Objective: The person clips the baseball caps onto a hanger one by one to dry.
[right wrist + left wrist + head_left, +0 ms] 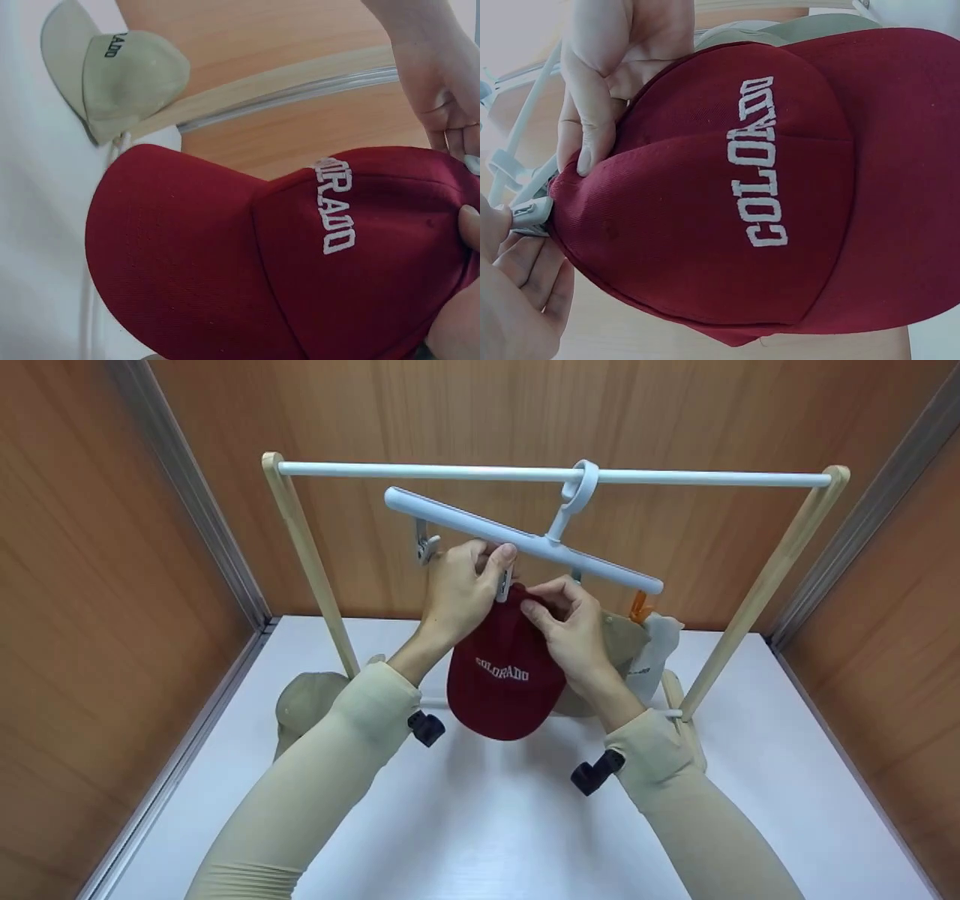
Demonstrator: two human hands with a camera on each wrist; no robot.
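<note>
A dark red baseball cap with white COLORADO lettering hangs brim down below a tilted white clip hanger. At its crown, the left hand pinches a grey clip on the hanger. The clip meets the cap's edge; whether its jaws grip the fabric cannot be told. Close by, the right hand pinches the top of the cap between thumb and fingers, as the left wrist view also shows. Farther left on the hanger is another metal clip, with nothing in it.
The hanger hooks over the white rail of a wooden-legged rack. Behind the right hand hang a tan cap, an orange clip and a pale grey item. A beige cap is by the left leg. Wooden walls enclose the white table.
</note>
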